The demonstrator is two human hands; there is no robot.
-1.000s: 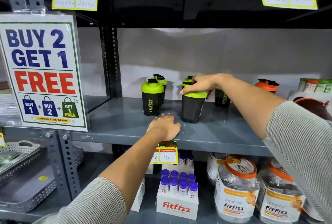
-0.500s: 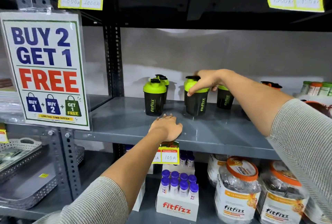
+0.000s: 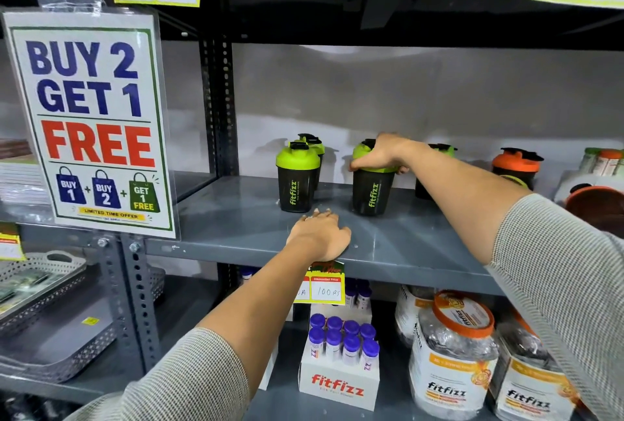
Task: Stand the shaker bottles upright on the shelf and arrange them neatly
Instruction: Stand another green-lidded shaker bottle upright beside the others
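right hand (image 3: 378,155): arm reaching forward, fingers closed over green lid of shaker bottle (image 3: 373,184) | bottle: upright on grey shelf (image 3: 236,228), directly under that hand, right of another upright green-lidded shaker (image 3: 297,181) | left hand (image 3: 320,235): palm down, fingers loosely spread flat on shelf front, holding nothing, just before both bottles

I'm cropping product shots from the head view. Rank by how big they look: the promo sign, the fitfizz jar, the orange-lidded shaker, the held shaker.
1. promo sign
2. fitfizz jar, though nearness enlarges it
3. held shaker, gripped by the right hand
4. orange-lidded shaker, partly hidden, so unsure
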